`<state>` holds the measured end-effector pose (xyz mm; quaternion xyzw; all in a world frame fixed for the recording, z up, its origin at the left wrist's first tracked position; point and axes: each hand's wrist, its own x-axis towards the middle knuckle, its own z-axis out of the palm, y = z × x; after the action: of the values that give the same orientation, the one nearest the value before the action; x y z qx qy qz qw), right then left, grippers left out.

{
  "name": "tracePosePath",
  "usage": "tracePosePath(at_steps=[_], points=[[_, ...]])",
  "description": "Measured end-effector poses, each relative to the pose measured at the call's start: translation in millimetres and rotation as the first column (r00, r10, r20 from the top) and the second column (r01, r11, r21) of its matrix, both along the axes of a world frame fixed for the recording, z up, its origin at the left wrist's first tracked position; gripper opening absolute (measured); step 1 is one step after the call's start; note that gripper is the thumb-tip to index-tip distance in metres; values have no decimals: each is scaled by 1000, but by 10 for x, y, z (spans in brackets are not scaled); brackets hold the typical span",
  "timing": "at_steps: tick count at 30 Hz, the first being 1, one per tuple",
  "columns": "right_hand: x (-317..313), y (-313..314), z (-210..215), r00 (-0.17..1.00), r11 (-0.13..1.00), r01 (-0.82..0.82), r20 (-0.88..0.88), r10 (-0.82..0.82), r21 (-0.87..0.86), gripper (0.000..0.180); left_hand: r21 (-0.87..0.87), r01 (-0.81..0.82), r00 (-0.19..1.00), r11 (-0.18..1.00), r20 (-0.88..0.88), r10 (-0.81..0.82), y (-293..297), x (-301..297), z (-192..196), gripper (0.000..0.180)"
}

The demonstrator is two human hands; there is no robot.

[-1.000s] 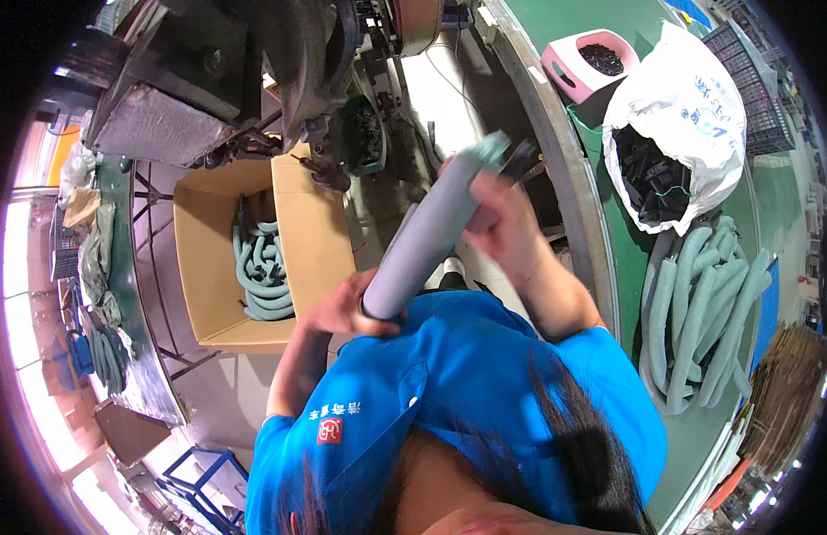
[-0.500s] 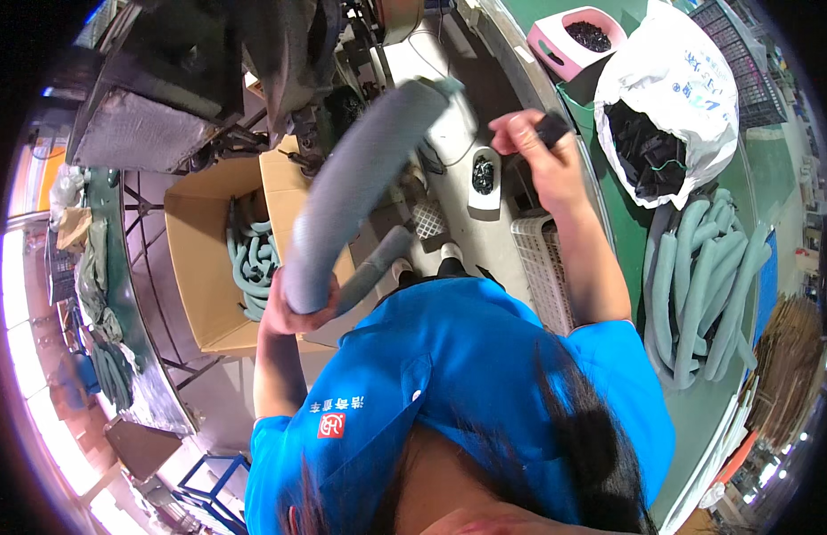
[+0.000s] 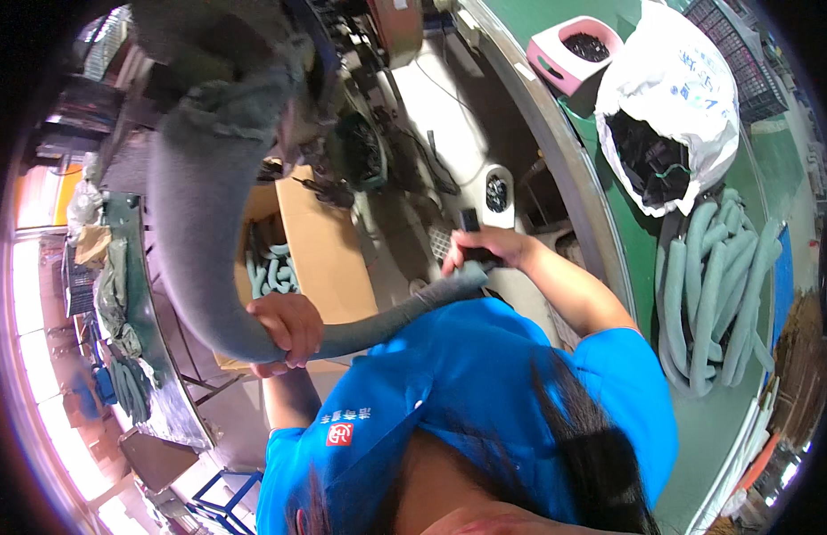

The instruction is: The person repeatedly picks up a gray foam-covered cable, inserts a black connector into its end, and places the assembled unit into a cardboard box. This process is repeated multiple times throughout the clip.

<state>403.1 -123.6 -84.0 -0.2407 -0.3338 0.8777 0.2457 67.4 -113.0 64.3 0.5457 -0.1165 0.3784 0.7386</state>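
Note:
My left hand (image 3: 288, 328) is wrapped round a curved grey-green fabric-covered tube (image 3: 195, 232), which looks thick at its far end and thinner toward my right. The tube's thin end (image 3: 471, 275) lies across in front of my blue shirt. Right beside that end, my right hand (image 3: 495, 246) is closed on a small black piece (image 3: 469, 219), whose exact kind I cannot make out. The fingertips of this hand are close to or touching the tube's end; which of the two I cannot tell.
A cardboard box (image 3: 329, 259) with similar tubes stands ahead left, near dark machinery. On the green table (image 3: 627, 303) at right lie more tubes (image 3: 716, 294), a white sack (image 3: 699, 98) of black pieces and a pink container (image 3: 556, 55). A white container (image 3: 497, 209) holds small dark parts.
The tube has swung left, its thin end now reaching toward my right. My right hand has come down and inward with the black piece to that end.

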Motion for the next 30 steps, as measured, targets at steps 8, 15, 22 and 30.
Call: tracePosePath(at_steps=[8,15,22,30], points=[[-97,-385,-233,992,989,-124,-3,125,-85,71,-306,-416,903,856,-245,352,-383,-94,-280,41],[-344,-649,-482,995,991,18,105,-4,-131,71,-323,-508,850,798,-335,406,-543,-88,-380,43],[-295,-610,-588,975,981,192,113,-193,16,67,-255,-518,833,817,-369,413,-571,-63,-433,45],[-21,-131,-485,928,992,123,352,-123,24,45,305,-414,313,858,-837,449,-43,444,667,45]])
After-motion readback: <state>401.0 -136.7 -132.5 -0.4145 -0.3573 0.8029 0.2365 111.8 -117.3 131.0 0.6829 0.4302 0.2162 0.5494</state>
